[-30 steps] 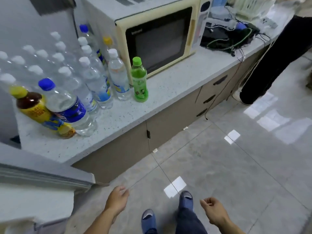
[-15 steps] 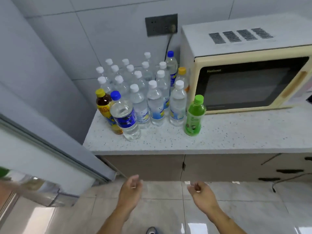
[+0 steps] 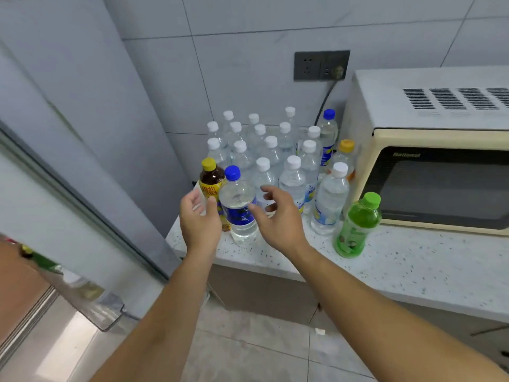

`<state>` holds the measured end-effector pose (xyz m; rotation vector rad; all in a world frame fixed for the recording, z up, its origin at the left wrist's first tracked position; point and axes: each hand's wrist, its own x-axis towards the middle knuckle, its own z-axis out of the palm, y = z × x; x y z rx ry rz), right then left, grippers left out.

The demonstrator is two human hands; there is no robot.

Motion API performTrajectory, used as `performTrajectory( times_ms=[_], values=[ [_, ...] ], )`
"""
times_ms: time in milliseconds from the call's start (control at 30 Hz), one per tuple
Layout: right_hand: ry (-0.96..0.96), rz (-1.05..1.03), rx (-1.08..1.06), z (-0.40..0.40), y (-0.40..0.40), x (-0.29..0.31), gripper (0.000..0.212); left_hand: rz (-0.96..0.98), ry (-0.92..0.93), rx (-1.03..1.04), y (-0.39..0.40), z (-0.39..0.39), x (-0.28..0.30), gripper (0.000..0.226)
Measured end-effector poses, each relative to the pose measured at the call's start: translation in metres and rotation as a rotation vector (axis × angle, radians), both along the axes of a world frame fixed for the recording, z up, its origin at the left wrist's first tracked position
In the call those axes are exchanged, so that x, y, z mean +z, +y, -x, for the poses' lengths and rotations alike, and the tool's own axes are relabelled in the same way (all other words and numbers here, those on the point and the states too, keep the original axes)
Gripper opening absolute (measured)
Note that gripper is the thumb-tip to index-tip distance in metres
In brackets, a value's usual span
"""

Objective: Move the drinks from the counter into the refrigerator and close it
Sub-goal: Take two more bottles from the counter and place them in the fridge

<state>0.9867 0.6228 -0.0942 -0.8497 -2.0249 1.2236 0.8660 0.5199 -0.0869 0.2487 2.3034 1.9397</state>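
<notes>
Head view looks down on a cluster of drink bottles standing upright on the speckled counter (image 3: 399,271). Between the two hands stands a blue-capped bottle (image 3: 239,208) of clear liquid with a dark blue label; just behind the left hand (image 3: 199,219) is a yellow-capped bottle (image 3: 210,180) of dark brown drink, partly hidden by that hand. Beyond both hands crowd the white-capped water bottles (image 3: 275,150), clear liquid inside, with another blue-capped one and a yellow-capped one at the back near the microwave (image 3: 429,150). Well to the right of the right hand (image 3: 278,216) stands a green bottle (image 3: 356,226) with a green cap. Both hands are spread, fingers loosely curved and apart, one at each side of the blue-capped bottle and close to it; whether either touches it I cannot tell, and neither grips anything. Left of the left hand the refrigerator door (image 3: 49,230) stands open, a clear door shelf (image 3: 91,304) at its foot. Grey tiled wall with a dark socket plate (image 3: 321,65) rises behind; pale tiled floor (image 3: 248,348) lies below the forearms.
</notes>
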Motion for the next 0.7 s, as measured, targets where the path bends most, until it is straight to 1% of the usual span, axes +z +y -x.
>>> performTrajectory(
  times_ms=[100, 167, 300, 367, 467, 567, 600, 700],
  values=[
    [-0.014, -0.127, 0.056, 0.031, 0.005, 0.025, 0.057, -0.135, -0.162, 0.107, 0.022, 0.016, 0.009, 0.039],
    [-0.071, -0.171, 0.109, 0.045, 0.009, 0.034, 0.06, -0.175, -0.196, 0.105, 0.035, 0.027, 0.016, 0.042],
    [-0.152, -0.185, 0.143, 0.06, 0.02, 0.045, 0.043, -0.125, -0.189, 0.045, 0.051, 0.05, 0.028, 0.05],
    [-0.159, -0.18, 0.138, 0.062, 0.024, 0.047, 0.039, -0.058, -0.178, -0.003, 0.056, 0.059, 0.029, 0.044],
    [-0.132, -0.15, 0.125, 0.055, 0.026, 0.045, 0.029, 0.012, -0.143, -0.107, 0.059, 0.067, 0.026, 0.022],
    [-0.077, -0.167, 0.093, 0.038, 0.026, 0.036, 0.017, 0.047, -0.051, -0.104, 0.057, 0.067, 0.019, 0.009],
    [-0.041, -0.165, 0.073, 0.03, 0.026, 0.031, 0.015, 0.051, -0.015, -0.095, 0.056, 0.066, 0.017, 0.008],
    [0.048, -0.144, 0.025, 0.007, 0.025, 0.019, 0.018, 0.052, 0.091, -0.087, 0.046, 0.054, 0.016, 0.027]
  ],
)
